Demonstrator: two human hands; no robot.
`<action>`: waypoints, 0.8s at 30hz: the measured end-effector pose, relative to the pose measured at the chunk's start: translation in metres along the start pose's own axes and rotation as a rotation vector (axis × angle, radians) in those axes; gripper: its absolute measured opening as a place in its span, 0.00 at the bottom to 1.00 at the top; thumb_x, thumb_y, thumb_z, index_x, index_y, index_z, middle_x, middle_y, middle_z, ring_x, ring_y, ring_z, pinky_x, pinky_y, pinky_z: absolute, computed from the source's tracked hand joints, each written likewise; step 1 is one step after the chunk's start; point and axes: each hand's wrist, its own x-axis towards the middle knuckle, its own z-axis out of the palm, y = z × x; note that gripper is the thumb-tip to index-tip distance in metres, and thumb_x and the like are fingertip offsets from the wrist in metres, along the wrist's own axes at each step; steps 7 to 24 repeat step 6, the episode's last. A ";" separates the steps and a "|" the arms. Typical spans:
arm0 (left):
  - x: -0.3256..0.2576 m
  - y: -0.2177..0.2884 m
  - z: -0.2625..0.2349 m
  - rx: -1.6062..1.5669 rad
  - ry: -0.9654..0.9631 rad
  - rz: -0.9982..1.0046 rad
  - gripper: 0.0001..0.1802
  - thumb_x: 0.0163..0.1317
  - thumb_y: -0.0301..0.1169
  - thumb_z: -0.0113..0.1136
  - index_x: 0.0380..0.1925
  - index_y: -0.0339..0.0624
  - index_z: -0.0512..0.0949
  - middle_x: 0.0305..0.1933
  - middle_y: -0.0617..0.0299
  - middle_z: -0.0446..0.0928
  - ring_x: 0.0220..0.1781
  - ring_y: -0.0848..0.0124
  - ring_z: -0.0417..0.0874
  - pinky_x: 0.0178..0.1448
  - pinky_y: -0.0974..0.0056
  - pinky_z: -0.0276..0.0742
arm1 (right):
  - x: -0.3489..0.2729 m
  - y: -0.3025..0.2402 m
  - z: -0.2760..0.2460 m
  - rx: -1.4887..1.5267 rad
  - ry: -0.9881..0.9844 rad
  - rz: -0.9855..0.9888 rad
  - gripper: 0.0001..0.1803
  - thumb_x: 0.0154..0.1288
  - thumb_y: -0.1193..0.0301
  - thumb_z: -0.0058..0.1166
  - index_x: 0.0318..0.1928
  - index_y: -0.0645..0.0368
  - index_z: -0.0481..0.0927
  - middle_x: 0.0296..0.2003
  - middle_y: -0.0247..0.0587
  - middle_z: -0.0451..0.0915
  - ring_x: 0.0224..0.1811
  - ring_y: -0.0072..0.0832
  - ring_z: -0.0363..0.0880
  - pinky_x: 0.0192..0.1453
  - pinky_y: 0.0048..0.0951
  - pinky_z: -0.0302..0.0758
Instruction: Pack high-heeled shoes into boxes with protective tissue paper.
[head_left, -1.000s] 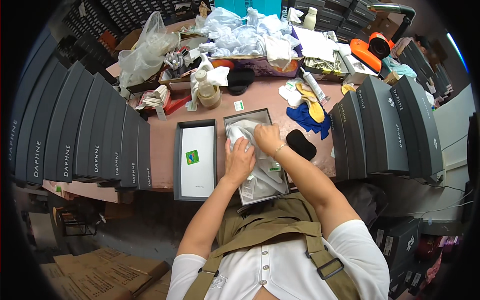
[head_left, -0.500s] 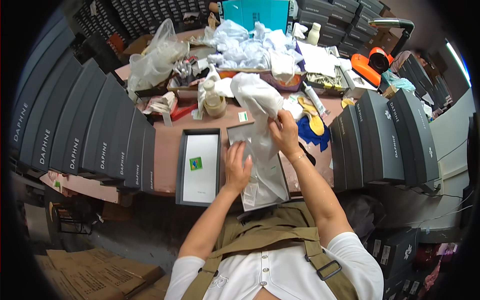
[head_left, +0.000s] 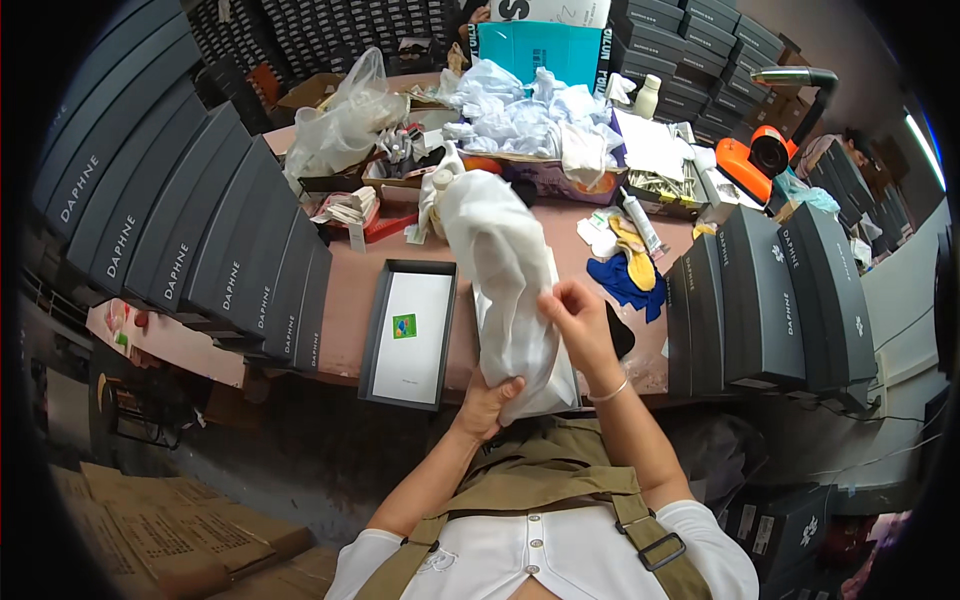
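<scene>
Head view shows the pink surface (head_left: 350, 290) with an open dark box lid (head_left: 410, 333) lying on it. Above its near edge, a white tissue-wrapped bundle (head_left: 505, 280) is lifted: left hand (head_left: 488, 402) clamped under its bottom, right hand (head_left: 580, 325) pinching its side.

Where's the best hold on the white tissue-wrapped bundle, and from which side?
Take the white tissue-wrapped bundle at its narrow near end, from below, where the left hand cups it now. It stands long and tilted away, bulging at the top. The right hand steadies the mid right edge.
</scene>
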 end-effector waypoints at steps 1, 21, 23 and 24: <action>-0.008 -0.002 -0.002 -0.055 -0.010 -0.033 0.46 0.50 0.56 0.69 0.61 0.40 0.63 0.51 0.60 0.74 0.47 0.71 0.79 0.48 0.65 0.79 | -0.017 0.002 0.002 -0.317 0.104 -0.203 0.11 0.58 0.72 0.63 0.26 0.60 0.74 0.25 0.31 0.74 0.25 0.17 0.68 0.29 0.19 0.64; -0.033 -0.011 -0.022 -0.442 -0.051 -0.287 0.58 0.45 0.67 0.64 0.70 0.49 0.52 0.65 0.63 0.68 0.64 0.65 0.71 0.62 0.62 0.73 | -0.050 -0.017 0.019 -0.464 -0.045 -0.540 0.12 0.52 0.78 0.65 0.22 0.59 0.72 0.21 0.37 0.69 0.24 0.27 0.69 0.30 0.25 0.66; -0.033 -0.011 -0.022 -0.442 -0.051 -0.287 0.58 0.45 0.67 0.64 0.70 0.49 0.52 0.65 0.63 0.68 0.64 0.65 0.71 0.62 0.62 0.73 | -0.050 -0.017 0.019 -0.464 -0.045 -0.540 0.12 0.52 0.78 0.65 0.22 0.59 0.72 0.21 0.37 0.69 0.24 0.27 0.69 0.30 0.25 0.66; -0.033 -0.011 -0.022 -0.442 -0.051 -0.287 0.58 0.45 0.67 0.64 0.70 0.49 0.52 0.65 0.63 0.68 0.64 0.65 0.71 0.62 0.62 0.73 | -0.050 -0.017 0.019 -0.464 -0.045 -0.540 0.12 0.52 0.78 0.65 0.22 0.59 0.72 0.21 0.37 0.69 0.24 0.27 0.69 0.30 0.25 0.66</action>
